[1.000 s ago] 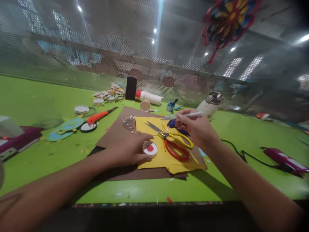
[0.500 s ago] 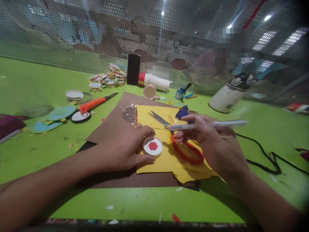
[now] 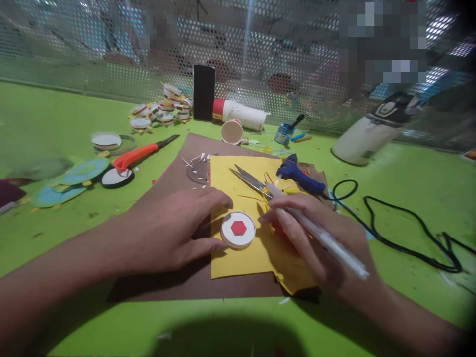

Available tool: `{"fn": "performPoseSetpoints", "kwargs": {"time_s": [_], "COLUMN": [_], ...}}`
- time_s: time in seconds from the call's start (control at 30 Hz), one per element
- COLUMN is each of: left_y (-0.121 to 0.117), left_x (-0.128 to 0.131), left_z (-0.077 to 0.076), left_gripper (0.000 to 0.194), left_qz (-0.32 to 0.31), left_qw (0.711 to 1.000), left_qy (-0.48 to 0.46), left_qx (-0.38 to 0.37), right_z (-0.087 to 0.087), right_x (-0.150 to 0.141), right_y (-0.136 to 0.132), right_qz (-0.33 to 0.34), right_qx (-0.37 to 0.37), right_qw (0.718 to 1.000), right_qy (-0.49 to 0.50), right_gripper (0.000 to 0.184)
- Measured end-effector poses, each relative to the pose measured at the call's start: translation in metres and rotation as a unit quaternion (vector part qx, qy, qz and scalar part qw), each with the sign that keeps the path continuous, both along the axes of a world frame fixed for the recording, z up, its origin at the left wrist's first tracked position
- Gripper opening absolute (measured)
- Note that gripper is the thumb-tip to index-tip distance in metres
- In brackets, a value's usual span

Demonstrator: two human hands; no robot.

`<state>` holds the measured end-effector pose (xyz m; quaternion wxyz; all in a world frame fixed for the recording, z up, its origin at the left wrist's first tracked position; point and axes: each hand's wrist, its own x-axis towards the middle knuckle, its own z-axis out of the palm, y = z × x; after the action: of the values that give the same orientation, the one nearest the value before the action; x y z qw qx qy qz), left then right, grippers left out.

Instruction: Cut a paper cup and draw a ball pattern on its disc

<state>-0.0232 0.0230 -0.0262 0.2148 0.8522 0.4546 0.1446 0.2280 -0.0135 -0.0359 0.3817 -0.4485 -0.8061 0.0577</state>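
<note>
My left hand point(image 3: 174, 225) rests on brown board point(image 3: 163, 290), fingers apart around the left side of a round white disc point(image 3: 228, 235) with a red hexagon point(image 3: 238, 227) in its middle. The thumb tip is at the rim; whether it touches I cannot tell. The disc lies on a yellow sheet point(image 3: 223, 265). My right hand point(image 3: 316, 228) is closed on a whitish pen point(image 3: 330, 245), slanting down to the right. Scissors point(image 3: 251, 181) lie open under the right hand, their red handles mostly hidden. Beyond them lies a blue glue gun point(image 3: 301, 176).
A black cord point(image 3: 394, 240) loops at right, near a tilted pale bottle point(image 3: 366, 139). Behind stand a phone point(image 3: 204, 93), stacked paper cups point(image 3: 241, 114) and a paint jar point(image 3: 283, 134). An orange-handled knife point(image 3: 136, 156) and several small decorated discs point(image 3: 165, 118) lie left.
My left fingers have loosened from the disc and spread. The pen has swung from nearly level to a slant, and my right hand has come down over the scissors' handles, uncovering the glue gun.
</note>
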Motion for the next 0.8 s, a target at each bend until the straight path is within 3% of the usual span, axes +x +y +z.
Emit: {"fn": "performPoseSetpoints", "kwargs": {"time_s": [0.1, 0.17, 0.37, 0.8], "left_y": [-0.001, -0.001, 0.001, 0.0], "left_x": [0.002, 0.005, 0.013, 0.014], "left_z": [-0.007, -0.011, -0.016, -0.017], "left_gripper": [0.061, 0.074, 0.087, 0.084], "left_qz": [-0.044, -0.031, 0.003, -0.005], "left_qw": [0.999, 0.999, 0.997, 0.992], "left_qy": [0.017, 0.004, -0.04, -0.068], "left_qx": [0.017, 0.006, -0.072, -0.104], "right_z": [-0.003, -0.006, -0.01, -0.013], "right_x": [-0.001, -0.001, -0.004, -0.006], "right_y": [-0.003, -0.004, -0.002, -0.003], "right_qz": [0.012, 0.012, 0.044, 0.096], "right_qx": [0.005, -0.017, -0.051, -0.094], "right_qw": [1.0, 1.0, 0.997, 0.989], "right_qy": [-0.01, -0.017, -0.033, -0.064], "right_gripper": [0.018, 0.02, 0.019, 0.03]}}
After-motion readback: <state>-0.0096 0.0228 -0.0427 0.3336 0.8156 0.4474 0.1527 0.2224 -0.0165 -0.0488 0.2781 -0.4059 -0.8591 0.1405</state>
